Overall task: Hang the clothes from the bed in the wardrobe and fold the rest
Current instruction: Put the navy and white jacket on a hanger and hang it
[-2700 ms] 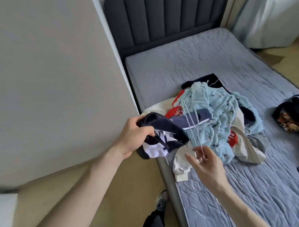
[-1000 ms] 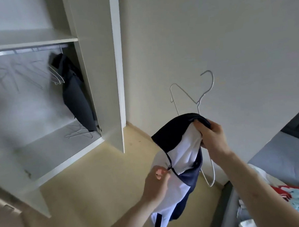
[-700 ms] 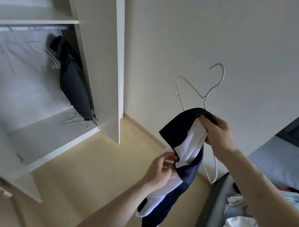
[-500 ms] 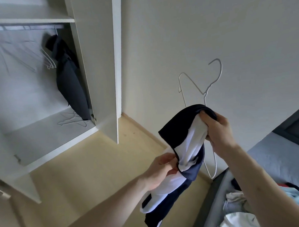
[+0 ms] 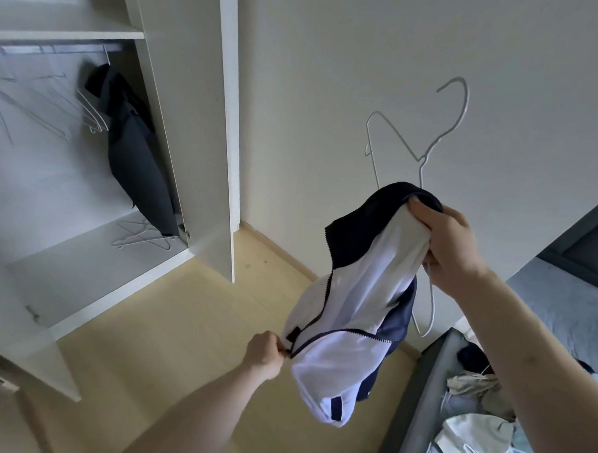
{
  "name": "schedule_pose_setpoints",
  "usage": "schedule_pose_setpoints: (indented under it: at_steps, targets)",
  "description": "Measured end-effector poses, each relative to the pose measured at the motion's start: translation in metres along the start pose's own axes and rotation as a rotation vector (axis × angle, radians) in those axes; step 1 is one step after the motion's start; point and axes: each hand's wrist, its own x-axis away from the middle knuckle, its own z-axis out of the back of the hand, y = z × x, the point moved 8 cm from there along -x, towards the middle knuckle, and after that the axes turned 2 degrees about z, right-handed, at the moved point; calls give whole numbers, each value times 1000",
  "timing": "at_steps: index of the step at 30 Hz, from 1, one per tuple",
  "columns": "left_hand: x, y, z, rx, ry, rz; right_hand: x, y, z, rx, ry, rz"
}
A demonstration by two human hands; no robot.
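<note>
Right hand (image 5: 451, 250) clamped on jacket (image 5: 355, 302) collar plus wire hanger (image 5: 421, 152), at 3 o'clock. Left hand (image 5: 265, 354) pinches the zipper pull at 7 o'clock, fingers closed. Jacket hangs mid-air between them: light, limp, likely slippery; best held at collar or shoulders. Open wardrobe (image 5: 190, 128) at 10 o'clock, bed (image 5: 568, 310) at 4.
</note>
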Motion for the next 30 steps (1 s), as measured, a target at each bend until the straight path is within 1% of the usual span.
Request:
schedule_pose_setpoints:
  at_steps: [1, 2, 3, 4, 7, 9, 12, 15, 18, 20, 22, 24, 27, 30]
  targets:
    - [-1, -9, 2, -96, -34, 20, 0, -2, 0, 22, -6, 7]
    - [-2, -12, 6, -145, -64, 25, 0, -4, 0, 60, -13, 15]
    - [-3, -8, 13, -138, -95, 0, 0, -5, 0, 104, -20, 18]
    - [-2, 4, 21, -69, -118, -62, 0, -4, 0, 141, -28, 15]
    - [17, 68, 65, 304, -245, -324, -1, 2, 2, 216, -49, -13]
    - [32, 109, 99, 465, -260, -476, -1, 10, 0, 253, -51, -38]
    - [40, 146, 131, 601, -139, -567, -3, 18, -6, 278, -40, -77]
    - [39, 146, 163, 619, 53, -561, -6, 15, 0, 362, -56, -50]
    - [41, 131, 223, 630, 334, -554, -13, 12, 22, 613, -67, 15]
    - [54, 141, 262, 548, 467, -641, -13, 14, 36, 796, -74, 33]
    - [63, 159, 287, 453, 517, -711, -16, 14, 49, 881, -32, 56]
    - [65, 174, 305, 341, 538, -728, -14, 10, 54, 852, -8, 110]
    - [58, 185, 318, 219, 539, -680, -3, 1, 62, 715, 7, 199]
    - [48, 183, 329, 156, 550, -621, 14, -11, 66, 710, -30, 213]
